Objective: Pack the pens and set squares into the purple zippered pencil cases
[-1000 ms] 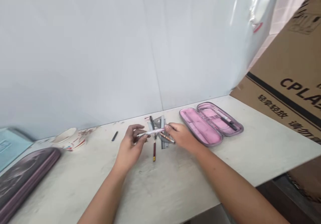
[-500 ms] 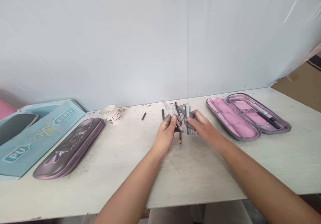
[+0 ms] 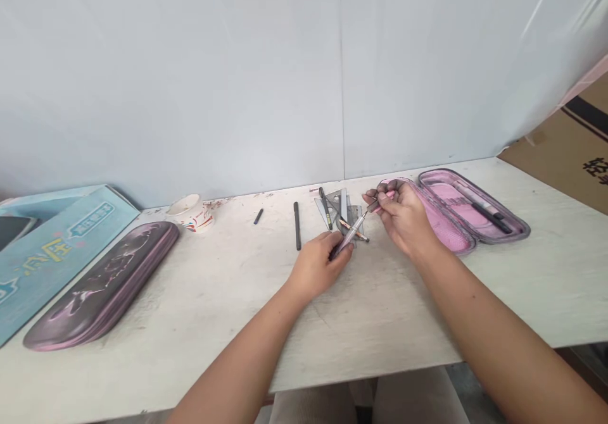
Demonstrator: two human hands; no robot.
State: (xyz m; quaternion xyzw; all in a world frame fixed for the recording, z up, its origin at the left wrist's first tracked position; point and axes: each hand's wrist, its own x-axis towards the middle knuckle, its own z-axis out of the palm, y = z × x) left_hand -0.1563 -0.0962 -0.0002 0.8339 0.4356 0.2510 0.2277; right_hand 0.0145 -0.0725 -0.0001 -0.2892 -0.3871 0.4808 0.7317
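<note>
My left hand (image 3: 317,267) is closed on the lower end of a clear pink pen (image 3: 354,229) that slants up to the right over the white table (image 3: 237,310). My right hand (image 3: 403,215) pinches a small pink piece, perhaps the pen's cap (image 3: 386,195), at the pen's upper end. Under the pen lies a heap of grey plastic set squares (image 3: 342,207) with several pens and pencils. An open pink pencil case (image 3: 456,212) lies just right of my right hand, with a black pen (image 3: 484,210) in its far half.
A black pen (image 3: 297,224) and a short black piece (image 3: 258,216) lie left of the heap. A closed purple pencil case (image 3: 102,285), a blue box (image 3: 47,247) and a roll of tape (image 3: 190,212) sit at left. A white sheet backs the table; cardboard box (image 3: 574,152) at right.
The camera swung left, then steadied. The pen turned in my left hand to slant up to the right. My right hand moved from the heap to the pen's upper end.
</note>
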